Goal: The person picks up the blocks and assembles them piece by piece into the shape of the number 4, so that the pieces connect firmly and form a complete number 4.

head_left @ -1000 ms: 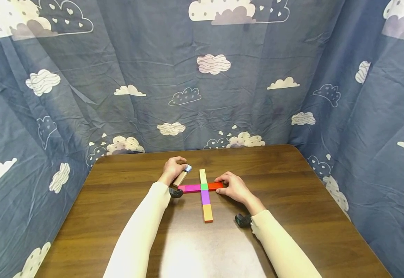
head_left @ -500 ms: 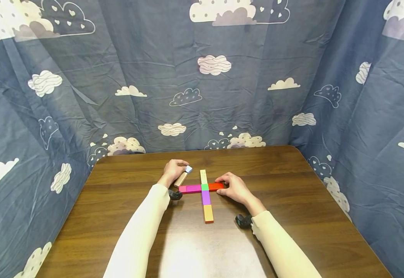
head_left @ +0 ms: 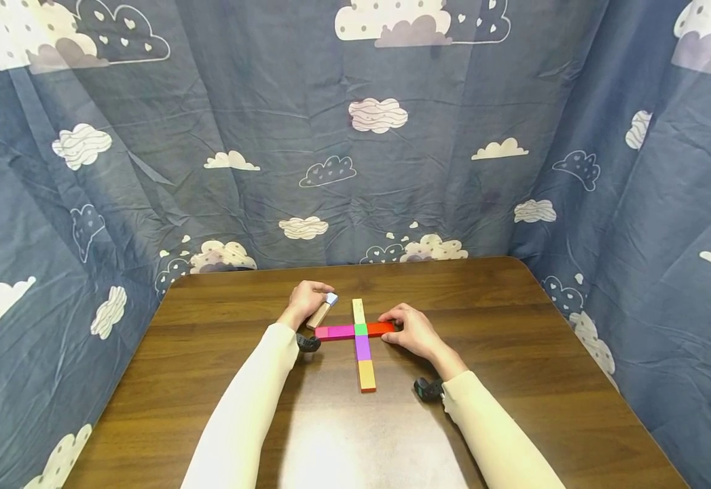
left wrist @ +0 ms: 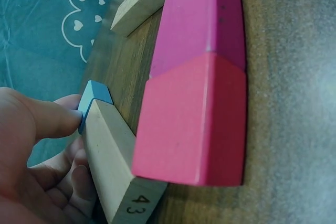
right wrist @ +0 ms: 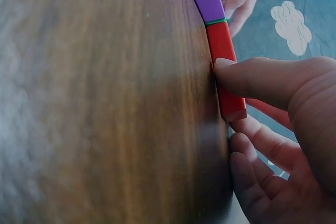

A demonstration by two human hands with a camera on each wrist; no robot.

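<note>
Coloured wooden blocks form a cross on the table. My left hand [head_left: 306, 300] pinches a small blue block [left wrist: 95, 95] at the far end of a plain wooden block [left wrist: 105, 148] marked 43. That pair lies slanted, its near end by the pink block [left wrist: 173, 124] that ends the cross's left arm. My right hand [head_left: 415, 331] grips the red block [right wrist: 226, 87] of the right arm between thumb and fingers. A green block [head_left: 360, 329] sits at the centre, with a magenta block [head_left: 341, 331] to its left.
From the green centre, a cream block [head_left: 358, 311] runs away from me. A purple block [head_left: 362, 348] and an orange-topped block [head_left: 366, 375] run toward me. Behind the brown table [head_left: 483, 305] hangs a blue cloud-patterned curtain [head_left: 428, 170].
My left fingers have come slightly lower at the blue block. The right hand and the cross keep their places; the head view has shifted a little.
</note>
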